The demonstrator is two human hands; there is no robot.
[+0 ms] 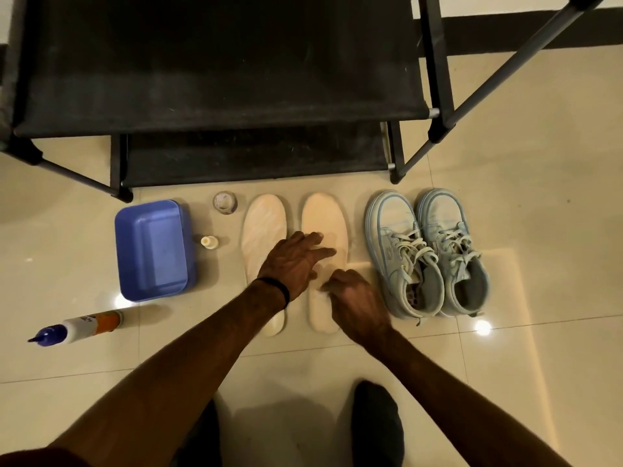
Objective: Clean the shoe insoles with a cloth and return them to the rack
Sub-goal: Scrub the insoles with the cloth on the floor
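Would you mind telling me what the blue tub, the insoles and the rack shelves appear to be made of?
Blue tub: smooth moulded plastic, judging by its rounded corners and even colour. Insoles: probably matte foam or fabric, cream, thin, without glare. Rack shelves: dull black fabric stretched on dark tubes, likely metal.

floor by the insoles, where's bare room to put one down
Bare floor lies right of the sneakers and in front of the blue tub, near the glue bottle. The row from the tub to the sneakers is crowded, both hands over the right insole.
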